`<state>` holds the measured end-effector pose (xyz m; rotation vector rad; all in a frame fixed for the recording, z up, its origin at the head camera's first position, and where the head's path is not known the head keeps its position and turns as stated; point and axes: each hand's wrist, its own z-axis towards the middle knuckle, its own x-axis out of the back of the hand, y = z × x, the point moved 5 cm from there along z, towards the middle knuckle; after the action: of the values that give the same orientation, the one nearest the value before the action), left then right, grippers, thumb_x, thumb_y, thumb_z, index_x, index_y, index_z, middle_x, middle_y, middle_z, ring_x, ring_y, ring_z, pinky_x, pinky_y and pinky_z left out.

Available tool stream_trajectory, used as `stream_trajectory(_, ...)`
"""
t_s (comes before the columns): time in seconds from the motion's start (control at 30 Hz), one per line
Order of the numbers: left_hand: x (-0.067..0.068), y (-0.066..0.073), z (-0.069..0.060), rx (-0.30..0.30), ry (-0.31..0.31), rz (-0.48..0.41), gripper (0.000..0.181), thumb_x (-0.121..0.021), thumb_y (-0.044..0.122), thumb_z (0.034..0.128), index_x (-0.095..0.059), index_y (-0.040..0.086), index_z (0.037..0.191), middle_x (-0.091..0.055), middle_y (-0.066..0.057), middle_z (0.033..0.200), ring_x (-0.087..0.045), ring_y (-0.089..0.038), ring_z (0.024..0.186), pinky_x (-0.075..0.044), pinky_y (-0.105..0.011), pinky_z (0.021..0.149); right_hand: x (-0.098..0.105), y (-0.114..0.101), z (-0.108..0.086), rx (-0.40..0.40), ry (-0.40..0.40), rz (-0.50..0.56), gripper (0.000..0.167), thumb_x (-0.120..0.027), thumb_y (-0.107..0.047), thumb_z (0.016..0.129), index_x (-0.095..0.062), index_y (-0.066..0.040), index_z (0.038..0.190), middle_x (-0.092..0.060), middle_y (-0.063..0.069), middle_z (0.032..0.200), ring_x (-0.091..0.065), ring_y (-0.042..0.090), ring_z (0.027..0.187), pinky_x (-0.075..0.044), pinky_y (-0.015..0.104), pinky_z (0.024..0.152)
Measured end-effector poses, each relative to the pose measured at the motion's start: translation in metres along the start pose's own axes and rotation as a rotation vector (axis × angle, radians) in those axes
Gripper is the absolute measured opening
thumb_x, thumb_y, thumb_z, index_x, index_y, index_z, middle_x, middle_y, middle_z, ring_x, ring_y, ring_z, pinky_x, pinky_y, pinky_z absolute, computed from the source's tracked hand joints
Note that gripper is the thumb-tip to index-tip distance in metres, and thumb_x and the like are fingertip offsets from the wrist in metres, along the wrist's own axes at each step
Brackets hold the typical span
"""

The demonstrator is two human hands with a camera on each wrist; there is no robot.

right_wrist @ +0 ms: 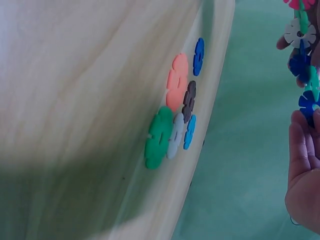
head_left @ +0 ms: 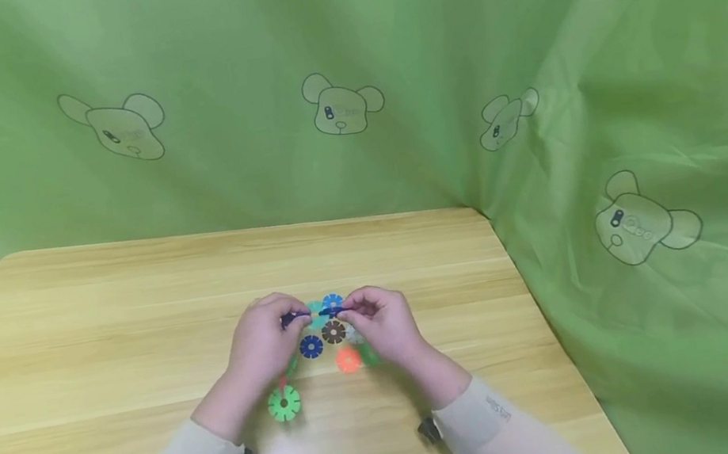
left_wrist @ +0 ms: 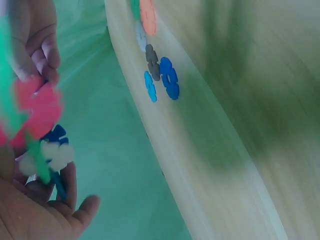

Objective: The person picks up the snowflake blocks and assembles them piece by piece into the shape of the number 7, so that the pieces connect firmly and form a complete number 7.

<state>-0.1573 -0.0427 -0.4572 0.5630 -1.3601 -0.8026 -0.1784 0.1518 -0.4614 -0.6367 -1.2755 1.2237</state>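
Note:
My left hand (head_left: 264, 344) pinches a dark blue notched disc (head_left: 289, 319) in a joined chain. My right hand (head_left: 384, 328) pinches another dark blue disc (head_left: 333, 311) at the chain's other end. A teal disc (head_left: 315, 315) sits between them. In the right wrist view, a pink disc (right_wrist: 300, 4), a white disc (right_wrist: 300, 34) and dark blue discs (right_wrist: 309, 106) show above my right hand (right_wrist: 305, 185). From beneath my left hand hangs a light green disc (head_left: 284, 404) on a red piece. The left wrist view shows the pink disc (left_wrist: 37, 107) blurred.
Loose discs lie on the wooden table (head_left: 101, 343) under and between the hands: blue (head_left: 312, 346), brown (head_left: 334, 332), light blue (head_left: 332, 301), whitish (head_left: 353, 333), orange (head_left: 348, 359) and green (head_left: 369, 354). A green curtain (head_left: 238, 168) hangs along the back and right edges.

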Motion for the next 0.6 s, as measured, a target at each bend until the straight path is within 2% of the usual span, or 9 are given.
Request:
stream_trajectory(0.17,-0.005,0.004,0.000,-0.055,0.005,0.014,0.016,-0.082,0.015,0.0936,-0.080,0.010,0.109,-0.075,-0.006,0.120,-0.067,-0.030,0.114,-0.055,-0.050,0.103,-0.006,0.002,-0.003,0.001,-0.008,0.068,0.013,-0.076,0.017,0.086,-0.072,0.009,0.095,-0.073,0.027,0.092,-0.073,0.049,0.084,-0.066,0.033,0.076)
stream_trajectory(0.3,-0.008,0.008,-0.001,-0.101,-0.003,0.023,0.015,-0.083,0.015,0.0931,-0.081,0.008,0.107,-0.075,-0.005,0.118,-0.071,-0.027,0.109,-0.060,-0.046,0.098,-0.011,0.002,-0.005,0.022,-0.044,0.100,0.011,-0.076,0.015,0.088,-0.071,0.011,0.097,-0.074,0.027,0.093,-0.075,0.047,0.085,-0.066,0.038,0.077)
stream_trajectory(0.37,-0.007,0.008,-0.002,-0.107,-0.004,0.034,0.013,-0.082,0.015,0.0934,-0.081,0.008,0.105,-0.075,-0.004,0.117,-0.072,-0.027,0.108,-0.060,-0.045,0.097,-0.011,0.002,-0.003,0.018,-0.086,0.079,0.012,-0.077,0.012,0.089,-0.071,0.010,0.099,-0.075,0.025,0.095,-0.076,0.042,0.085,-0.066,0.037,0.078)
stream_trajectory(0.47,-0.005,0.003,-0.002,-0.098,-0.006,0.048,0.010,-0.081,0.016,0.0944,-0.080,0.009,0.102,-0.076,-0.006,0.116,-0.073,-0.028,0.108,-0.059,-0.047,0.100,-0.003,0.009,0.006,-0.030,-0.141,0.021,0.016,-0.077,0.006,0.091,-0.071,0.008,0.106,-0.075,0.020,0.101,-0.075,0.032,0.089,-0.065,0.033,0.081)
stream_trajectory(0.6,-0.001,-0.007,-0.001,-0.058,-0.003,0.060,0.008,-0.080,0.017,0.0954,-0.080,0.010,0.100,-0.077,-0.007,0.115,-0.073,-0.030,0.109,-0.057,-0.051,0.102,0.011,0.027,0.033,-0.114,-0.130,-0.108,0.025,-0.077,0.000,0.093,-0.071,0.005,0.117,-0.075,0.014,0.106,-0.071,0.026,0.095,-0.063,0.031,0.086)
